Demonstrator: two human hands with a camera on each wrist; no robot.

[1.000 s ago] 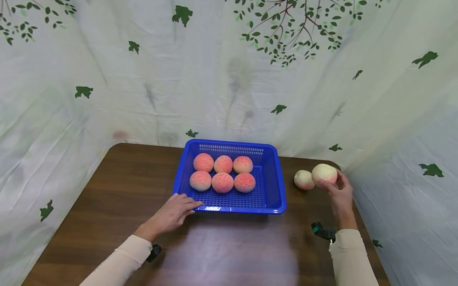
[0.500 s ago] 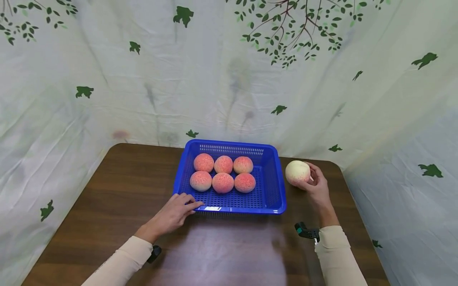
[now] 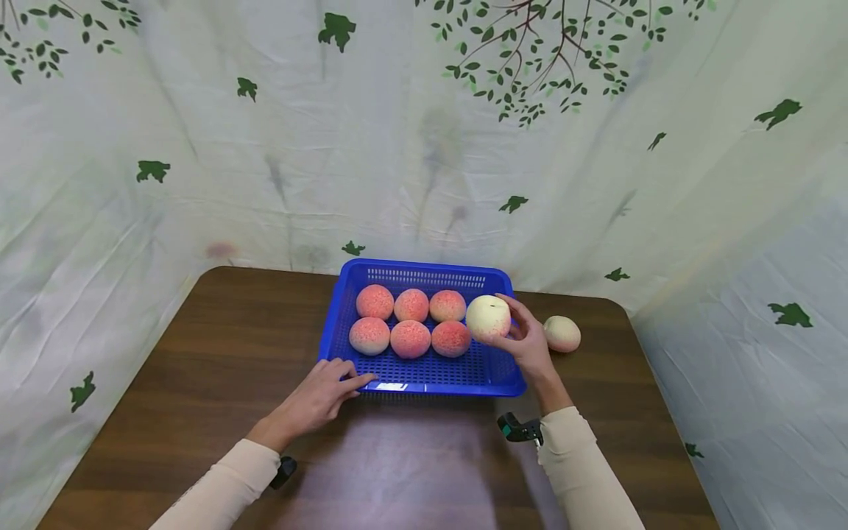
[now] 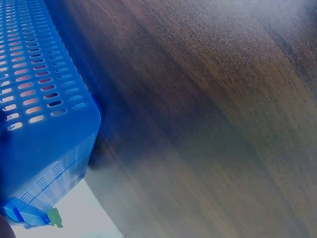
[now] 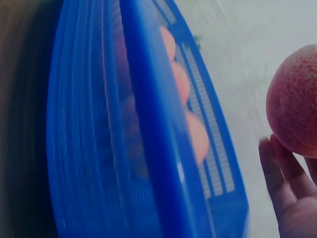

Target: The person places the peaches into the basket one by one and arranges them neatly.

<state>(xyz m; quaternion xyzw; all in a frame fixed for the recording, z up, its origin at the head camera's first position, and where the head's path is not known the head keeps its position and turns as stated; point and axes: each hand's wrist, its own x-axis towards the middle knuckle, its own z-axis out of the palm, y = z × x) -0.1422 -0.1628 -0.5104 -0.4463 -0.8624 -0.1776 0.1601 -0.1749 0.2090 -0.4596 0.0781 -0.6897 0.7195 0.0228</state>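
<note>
My right hand [image 3: 530,344] holds a pale peach [image 3: 488,318] with a pink-speckled underside above the right part of the blue plastic basket [image 3: 424,388]. In the right wrist view the fingers [image 5: 292,183] support that peach [image 5: 297,104], beside the basket's rim [image 5: 163,124]. My left hand [image 3: 324,389] grips the basket's front left corner, its fingers bent over the rim. Several pink peaches [image 3: 410,339] lie inside in two rows of three, towards the left. In the left wrist view the basket's slotted wall [image 4: 44,134] shows, but the hand is mostly out of frame.
One more pale peach [image 3: 562,334] lies on the brown wooden table [image 3: 424,464], right of the basket and behind my right hand. A whitish cloth [image 3: 298,147] printed with leaves hangs along the table's back and sides.
My right hand has carried the held peach leftwards from the table's right side to over the basket. The other loose peach is again fully visible. My left hand and the basket have stayed put.
</note>
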